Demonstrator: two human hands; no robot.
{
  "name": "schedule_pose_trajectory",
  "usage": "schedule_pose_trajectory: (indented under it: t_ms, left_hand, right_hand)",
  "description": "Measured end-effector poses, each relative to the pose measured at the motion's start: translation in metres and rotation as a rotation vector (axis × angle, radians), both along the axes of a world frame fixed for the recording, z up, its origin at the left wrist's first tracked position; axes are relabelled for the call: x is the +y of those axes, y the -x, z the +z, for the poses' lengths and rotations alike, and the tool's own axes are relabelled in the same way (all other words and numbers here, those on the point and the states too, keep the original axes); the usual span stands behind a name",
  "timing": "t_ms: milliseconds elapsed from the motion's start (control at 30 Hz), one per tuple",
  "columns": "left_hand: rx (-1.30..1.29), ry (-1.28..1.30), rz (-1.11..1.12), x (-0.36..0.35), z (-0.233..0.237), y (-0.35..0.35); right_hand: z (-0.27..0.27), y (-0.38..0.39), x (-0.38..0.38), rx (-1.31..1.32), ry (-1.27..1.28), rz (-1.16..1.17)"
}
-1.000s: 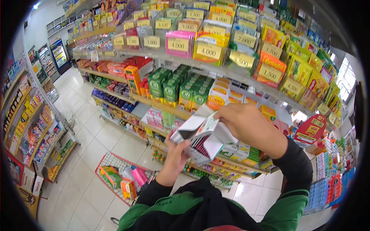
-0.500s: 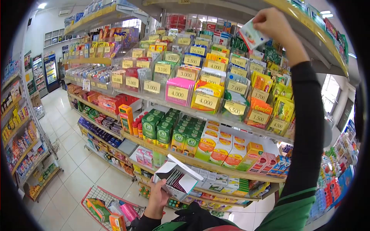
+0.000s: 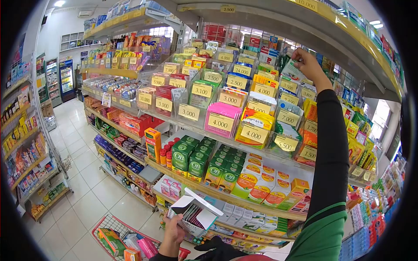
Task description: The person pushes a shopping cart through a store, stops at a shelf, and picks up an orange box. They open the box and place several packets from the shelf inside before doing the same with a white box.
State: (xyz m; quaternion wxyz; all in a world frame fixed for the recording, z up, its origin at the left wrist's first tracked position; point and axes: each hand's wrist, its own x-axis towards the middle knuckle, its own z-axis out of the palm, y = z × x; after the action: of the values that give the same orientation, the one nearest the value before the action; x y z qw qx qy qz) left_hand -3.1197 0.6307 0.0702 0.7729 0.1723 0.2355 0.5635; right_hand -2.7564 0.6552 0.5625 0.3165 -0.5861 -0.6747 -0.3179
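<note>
Low in front of me, my left hand is closed round an open white cardboard box. Its flaps stand up, and a row of thin flat packets shows inside. My right hand reaches far up to the back of the sloped shelf, fingers pinching a flat white and green packet. That packet is among clear plastic bins, just above a bin tagged 3.500. Nearer bins hold pink packets and yellow packets.
Overhead, a grey shelf juts out above my right arm. Green OB boxes and Combi boxes line the shelf below. A red-rimmed shopping basket with goods is at lower left, on white floor tiles.
My right hand has lowered the packet from under the upper shelf into the bins at the back. The left hand still holds the box, and the view has shifted.
</note>
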Motion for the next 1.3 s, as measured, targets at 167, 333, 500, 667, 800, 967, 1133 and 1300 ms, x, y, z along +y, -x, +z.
schedule_pose_trajectory:
  t_ms: [167, 333, 500, 667, 800, 967, 1133, 1300]
  left_hand:
    - [0.03, 0.029, -0.014, 0.0, 0.003, 0.004]
    - [0.023, -0.009, -0.002, 0.005, -0.012, 0.003]
    - [0.042, 0.027, -0.034, 0.004, -0.01, 0.004]
    - [0.021, -0.012, -0.046, 0.001, -0.002, 0.005]
    - [0.012, -0.104, -0.109, 0.002, 0.004, 0.012]
    - [0.03, -0.028, -0.041, -0.003, 0.004, 0.018]
    - [0.048, -0.013, -0.052, -0.004, 0.004, 0.024]
    - [0.086, 0.068, -0.052, -0.001, -0.001, 0.025]
  right_hand:
    - [-0.001, 0.004, 0.009, -0.039, 0.098, -0.016]
    - [-0.008, 0.001, 0.019, 0.024, 0.356, -0.239]
    - [-0.011, 0.011, 0.019, 0.001, 0.49, -0.409]
    - [-0.006, -0.009, 0.032, -0.089, 0.632, -0.51]
    - [-0.017, 0.038, 0.018, 0.435, 0.608, -0.458]
    - [-0.019, 0.047, 0.021, 0.403, 0.613, -0.521]
    - [-0.017, 0.044, 0.022, 0.446, 0.649, -0.518]
    - [-0.018, 0.044, 0.022, 0.461, 0.605, -0.447]
